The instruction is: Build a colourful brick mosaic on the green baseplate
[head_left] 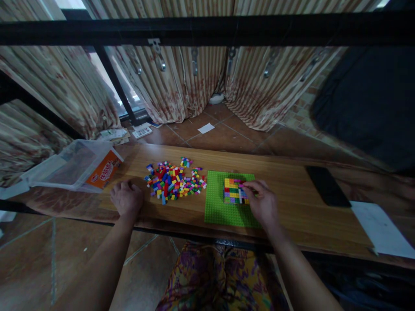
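Note:
A green baseplate [216, 203] lies on the wooden table [292, 194]. A square block of coloured bricks [232, 190] sits on its far right part. My right hand [263, 202] rests on the plate, fingers pinched at the block's right edge; whether a brick sits between them is hidden. To the left lies a loose pile of small coloured bricks [175, 180]. My left hand [126, 197] lies on the table left of the pile, fingers curled under, nothing visible in it.
A clear plastic bag with an orange label [81, 166] lies at the table's left end. A black phone [327, 186] and a white sheet [382, 229] lie at the right. Curtains and a tiled floor lie beyond.

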`<move>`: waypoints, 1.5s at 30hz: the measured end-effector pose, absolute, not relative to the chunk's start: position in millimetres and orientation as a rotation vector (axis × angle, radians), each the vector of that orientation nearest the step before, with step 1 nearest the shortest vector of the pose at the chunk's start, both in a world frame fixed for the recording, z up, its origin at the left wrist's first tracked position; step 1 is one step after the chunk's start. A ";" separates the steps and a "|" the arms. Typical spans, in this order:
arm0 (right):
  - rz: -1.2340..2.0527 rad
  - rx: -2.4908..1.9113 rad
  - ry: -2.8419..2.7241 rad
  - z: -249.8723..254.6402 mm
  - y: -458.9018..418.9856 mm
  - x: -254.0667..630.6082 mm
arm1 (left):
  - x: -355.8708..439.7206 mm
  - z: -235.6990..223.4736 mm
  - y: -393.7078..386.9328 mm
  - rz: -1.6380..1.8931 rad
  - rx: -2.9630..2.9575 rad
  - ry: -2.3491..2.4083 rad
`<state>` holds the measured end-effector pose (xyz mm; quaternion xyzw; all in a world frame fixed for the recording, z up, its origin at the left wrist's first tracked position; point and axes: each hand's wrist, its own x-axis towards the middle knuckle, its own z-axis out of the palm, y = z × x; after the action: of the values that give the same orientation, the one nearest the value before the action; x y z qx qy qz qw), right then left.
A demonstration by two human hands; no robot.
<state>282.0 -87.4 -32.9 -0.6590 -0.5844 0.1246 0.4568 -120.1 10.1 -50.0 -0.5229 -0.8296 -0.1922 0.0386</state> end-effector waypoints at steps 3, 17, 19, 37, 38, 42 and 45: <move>0.318 -1.626 -1.453 -34.7 -77.9 280.0 | -119.6 -49.2 9.4 -0.586 -1.613 -2.535; 0.240 -1.672 -1.533 -44.1 -66.3 282.0 | -121.7 -52.3 10.0 -0.596 -1.601 -2.529; 0.236 -1.693 -1.532 -43.3 -66.0 281.0 | -121.8 -52.6 9.8 -0.607 -1.600 -2.530; -0.011 -1.805 -1.754 -41.8 -77.1 272.3 | -118.4 -49.4 8.7 -0.580 -1.608 -2.546; -0.018 -1.814 -1.775 -41.6 -77.2 272.5 | -118.1 -48.9 8.5 -0.579 -1.608 -2.547; -0.008 -1.819 -1.817 -39.8 -77.1 273.1 | -118.3 -48.5 7.9 -0.565 -1.605 -2.555; 0.035 -1.768 -1.764 -39.7 -78.6 273.0 | -119.3 -50.2 7.7 -0.553 -1.601 -2.551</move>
<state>273.0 -78.6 -39.7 -0.6715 -0.6699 0.0133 0.3165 -119.3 7.7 -50.2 -0.5225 -0.8324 -0.1805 0.0399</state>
